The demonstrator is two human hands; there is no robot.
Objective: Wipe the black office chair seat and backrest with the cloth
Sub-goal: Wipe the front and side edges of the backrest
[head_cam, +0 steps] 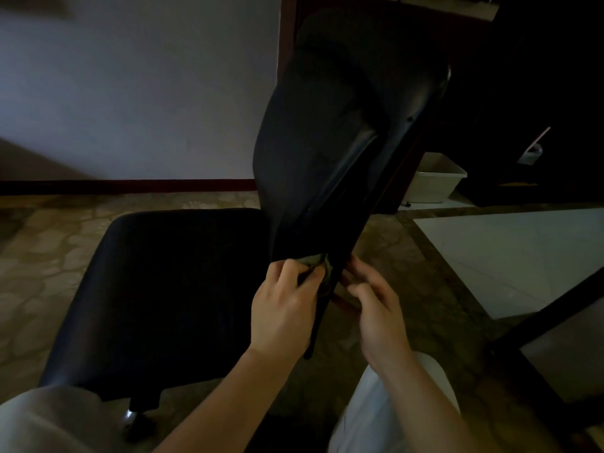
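Observation:
The black office chair stands side-on in front of me, its seat at the left and its backrest rising to the upper right. A small grey-green cloth is bunched at the backrest's bottom edge. My left hand pinches the cloth against that edge. On the other side of the dark support bar below the backrest, my right hand has its fingers curled at the bar and the cloth; its exact hold is partly hidden.
A dark desk stands behind the backrest, with a white plastic bin on the floor beneath. A patterned tile floor lies left; a white panel and dark frame are at the right. My knees show at the bottom.

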